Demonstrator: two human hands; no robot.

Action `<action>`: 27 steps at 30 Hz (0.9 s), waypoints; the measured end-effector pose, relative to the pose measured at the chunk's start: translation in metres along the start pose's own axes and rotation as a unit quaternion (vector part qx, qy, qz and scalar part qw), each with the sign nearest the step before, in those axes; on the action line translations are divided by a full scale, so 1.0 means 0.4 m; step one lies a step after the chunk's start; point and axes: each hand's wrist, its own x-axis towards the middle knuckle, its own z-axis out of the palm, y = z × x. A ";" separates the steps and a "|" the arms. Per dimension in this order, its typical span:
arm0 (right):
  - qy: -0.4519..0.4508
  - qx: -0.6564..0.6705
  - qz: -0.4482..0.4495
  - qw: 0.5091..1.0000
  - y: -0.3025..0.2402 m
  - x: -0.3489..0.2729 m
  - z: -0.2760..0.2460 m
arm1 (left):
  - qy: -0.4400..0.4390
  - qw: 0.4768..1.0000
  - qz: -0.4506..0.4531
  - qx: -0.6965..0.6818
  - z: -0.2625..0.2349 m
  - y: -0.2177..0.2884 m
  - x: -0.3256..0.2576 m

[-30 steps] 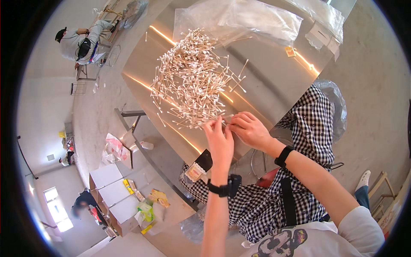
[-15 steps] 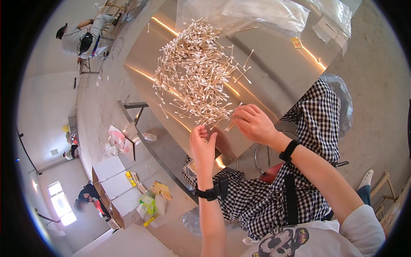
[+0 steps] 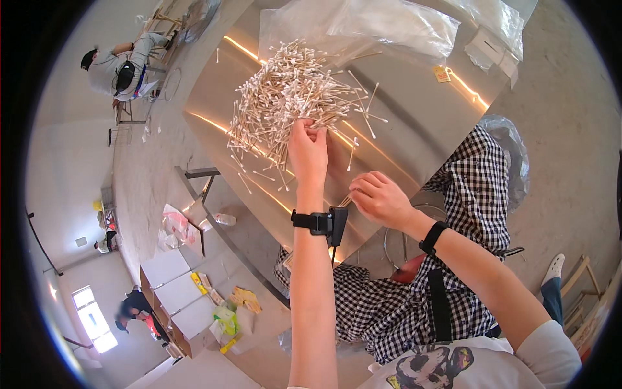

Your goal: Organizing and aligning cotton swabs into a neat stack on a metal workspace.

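Observation:
A big heap of wooden-stick cotton swabs (image 3: 278,91) lies loose on a shiny metal tabletop (image 3: 408,104). My left hand (image 3: 308,150) reaches into the heap's near side, its fingers pinched together among the swabs; which ones sit between the fingertips is partly hidden. Close to the table's near edge, my right hand (image 3: 381,200) is closed with its fingers curled downward. A few swab sticks (image 3: 346,200) poke out beneath its fingers. One stray swab (image 3: 353,154) rests between the heap and my right hand.
Clear plastic bags (image 3: 389,26) cover the table's far side, near a small yellow packet (image 3: 442,74) and a white carton piece (image 3: 491,50). Below left, white boxes (image 3: 170,279) and coloured packages (image 3: 227,321) sit on another surface. Other people (image 3: 133,65) are farther off at the left.
My left hand has moved away from me, from beside the near edge into the heap. The heap's near side has shifted farther back. My right hand has dropped slightly toward me.

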 end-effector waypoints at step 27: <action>0.013 0.008 -0.008 1.000 0.004 0.006 -0.003 | 0.064 0.981 0.026 0.179 -0.166 -0.202 -0.232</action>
